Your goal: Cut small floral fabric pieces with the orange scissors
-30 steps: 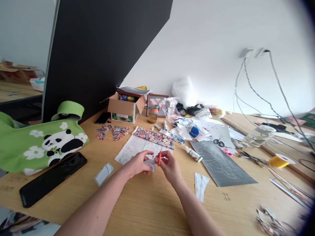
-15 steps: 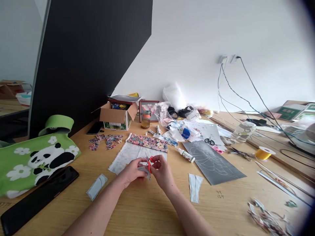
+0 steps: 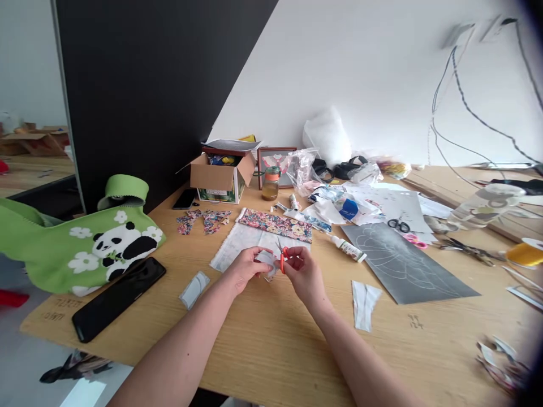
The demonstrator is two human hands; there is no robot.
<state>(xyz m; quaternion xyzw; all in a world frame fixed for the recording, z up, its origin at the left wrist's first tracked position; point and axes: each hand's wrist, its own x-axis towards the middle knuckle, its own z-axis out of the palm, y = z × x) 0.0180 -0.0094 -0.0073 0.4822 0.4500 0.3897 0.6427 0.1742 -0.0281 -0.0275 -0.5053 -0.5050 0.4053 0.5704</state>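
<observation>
My left hand (image 3: pixel 247 269) pinches a small pale piece of fabric (image 3: pixel 266 258). In my right hand (image 3: pixel 305 275) are small scissors with orange-red handles (image 3: pixel 283 261), their blades pointing up and away from me. The scissors are right beside the fabric piece; whether the blades touch it I cannot tell. Beyond both hands lies a larger cloth (image 3: pixel 233 243), pale side up, with a folded floral strip (image 3: pixel 275 225) along its far edge. Cut pale fabric pieces lie on the table, one left of my left forearm (image 3: pixel 194 290), another right of my right hand (image 3: pixel 365 305).
A green panda bag (image 3: pixel 97 254) and a black phone (image 3: pixel 119 299) lie at left. Behind stand an open cardboard box (image 3: pixel 218 181) and a jar (image 3: pixel 270 185). A glue bottle (image 3: pixel 348 249), grey patterned sheet (image 3: pixel 407 265) and black scissors (image 3: pixel 399 225) lie at right.
The view has swung left, so everything sits further right in the picture. My left hand has turned the fabric piece, which shows flatter and larger now. The scissors stay in my right hand.
</observation>
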